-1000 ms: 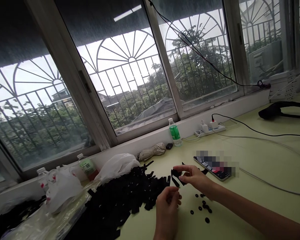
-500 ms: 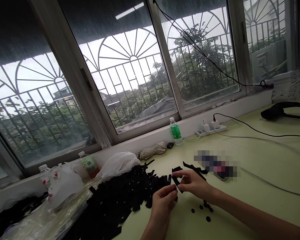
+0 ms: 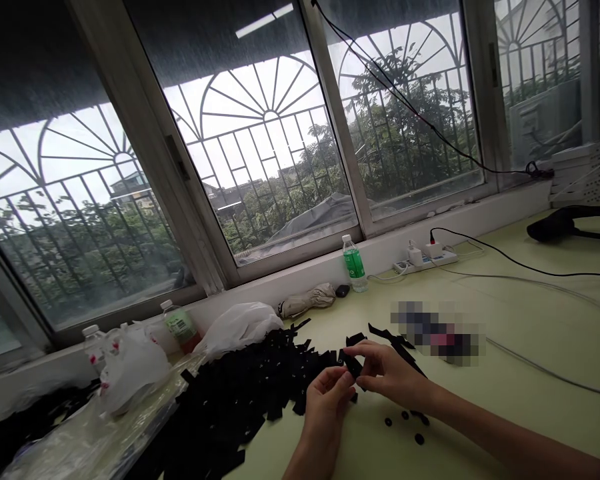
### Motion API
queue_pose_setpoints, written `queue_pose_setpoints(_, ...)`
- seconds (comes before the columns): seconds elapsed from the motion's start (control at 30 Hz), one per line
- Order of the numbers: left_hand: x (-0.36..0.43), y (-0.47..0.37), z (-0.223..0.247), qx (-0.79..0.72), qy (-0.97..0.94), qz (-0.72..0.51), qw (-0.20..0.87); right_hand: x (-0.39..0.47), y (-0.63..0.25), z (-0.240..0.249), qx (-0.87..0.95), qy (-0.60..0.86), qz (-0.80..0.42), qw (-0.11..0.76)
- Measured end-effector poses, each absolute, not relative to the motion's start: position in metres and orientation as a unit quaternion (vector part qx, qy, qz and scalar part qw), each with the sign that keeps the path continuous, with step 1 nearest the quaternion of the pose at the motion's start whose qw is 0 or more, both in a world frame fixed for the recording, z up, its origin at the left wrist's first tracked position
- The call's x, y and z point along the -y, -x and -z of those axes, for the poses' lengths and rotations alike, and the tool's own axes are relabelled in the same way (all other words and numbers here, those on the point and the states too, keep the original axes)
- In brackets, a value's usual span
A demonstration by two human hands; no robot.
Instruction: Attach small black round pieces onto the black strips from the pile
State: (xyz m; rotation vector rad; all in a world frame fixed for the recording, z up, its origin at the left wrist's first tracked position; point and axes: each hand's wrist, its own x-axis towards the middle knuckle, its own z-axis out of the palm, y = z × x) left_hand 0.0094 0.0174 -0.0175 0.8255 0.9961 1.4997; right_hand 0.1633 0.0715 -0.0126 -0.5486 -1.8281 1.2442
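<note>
A short black fabric strip spans the gap between my two hands, just above the table. My left hand is closed, its thumb and fingertips pinching the near-left end. My right hand comes in from the right, with index finger and thumb on either side of the same strip. Exactly what lies under the left fingertips is hidden. Left of the hands spreads a large pile of black strips, some with small shiny rings. Several small black discs lie below my right wrist.
More black strips lie behind my right hand, near a blurred-out object. Along the window wall stand a green-labelled bottle, a power strip with cables, a folded umbrella and white plastic bags.
My right index finger and thumb have closed in on the strip, which now sits more squarely between both hands. The whole view has shifted slightly.
</note>
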Motion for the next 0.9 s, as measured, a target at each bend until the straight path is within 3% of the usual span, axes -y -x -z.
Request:
queue_pose_setpoints(0.37,-0.017,-0.012,0.013,-0.424,-0.319,-0.622,0.576,-0.059,-0.16,0.005,0.751,0.206,-0.473,0.412)
queue_pose_setpoints(0.67,-0.016,-0.01,0.013,-0.401,-0.344,-0.617,0.582,-0.057,-0.172,-0.013,0.815,0.225,-0.366,0.389)
queue_pose_setpoints(0.9,-0.016,-0.008,0.013,-0.405,-0.312,-0.639,0.574,-0.072,-0.196,-0.013,0.884,0.251,-0.363,0.153)
